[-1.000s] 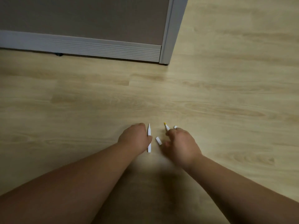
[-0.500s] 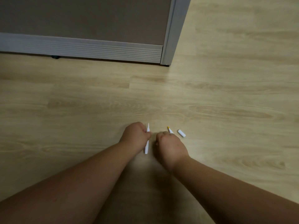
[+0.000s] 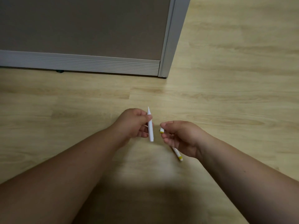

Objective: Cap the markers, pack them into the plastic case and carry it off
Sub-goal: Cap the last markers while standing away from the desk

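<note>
My left hand (image 3: 134, 125) is closed around a white marker (image 3: 150, 126), which points up and away with its tapered tip on top. To its right, a short gap away, my right hand (image 3: 182, 138) pinches a small white cap with a yellow band (image 3: 161, 130) between thumb and forefinger. A second white marker with a yellow end (image 3: 177, 154) sticks out from under my right palm; I cannot tell whether it lies on the floor or is held. No plastic case is in view.
Everything sits over a light wood-grain floor (image 3: 226, 102). A brown partition panel with a grey metal base rail (image 3: 80, 63) and corner post (image 3: 171, 38) stands at the back left. My forearms fill the lower part of the view.
Both hands have risen from the floor. The left has lifted the white marker. The right has picked up the small cap and now holds it beside the marker.
</note>
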{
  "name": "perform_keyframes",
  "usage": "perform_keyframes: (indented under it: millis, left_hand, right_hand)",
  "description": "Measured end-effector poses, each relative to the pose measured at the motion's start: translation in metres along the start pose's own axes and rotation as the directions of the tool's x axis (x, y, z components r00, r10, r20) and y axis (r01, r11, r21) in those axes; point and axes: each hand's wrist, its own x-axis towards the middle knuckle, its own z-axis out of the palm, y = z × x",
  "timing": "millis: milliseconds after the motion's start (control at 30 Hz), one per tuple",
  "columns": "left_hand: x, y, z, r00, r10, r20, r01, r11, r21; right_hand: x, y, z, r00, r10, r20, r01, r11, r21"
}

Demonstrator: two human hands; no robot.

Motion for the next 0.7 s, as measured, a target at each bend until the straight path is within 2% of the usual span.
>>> perform_keyframes:
  millis: [200, 400, 633, 667, 700]
  left_hand:
    - [-0.008, 0.022, 0.005, 0.995, 0.088, 0.039, -0.087, 0.996, -0.015]
    - [-0.016, 0.029, 0.007, 0.994, 0.103, 0.038, -0.103, 0.994, -0.023]
    - [-0.02, 0.021, 0.005, 0.993, 0.105, 0.047, -0.107, 0.993, 0.05]
    - [-0.02, 0.02, 0.004, 0.993, 0.106, 0.045, -0.109, 0.992, 0.068]
    - [-0.02, 0.019, 0.004, 0.993, 0.109, 0.041, -0.112, 0.99, 0.089]
  right_hand:
    - [-0.011, -0.013, -0.002, 0.98, 0.162, 0.117, -0.184, 0.959, 0.214]
    - [-0.013, -0.015, 0.0, 0.969, 0.205, 0.14, -0.235, 0.94, 0.248]
    - [-0.013, -0.017, -0.005, 0.991, 0.114, 0.064, -0.123, 0.98, 0.154]
    - [-0.012, -0.017, -0.007, 0.996, 0.071, 0.044, -0.075, 0.992, 0.099]
    - [-0.01, -0.014, -0.011, 1.0, -0.004, 0.001, 0.004, 1.0, -0.027]
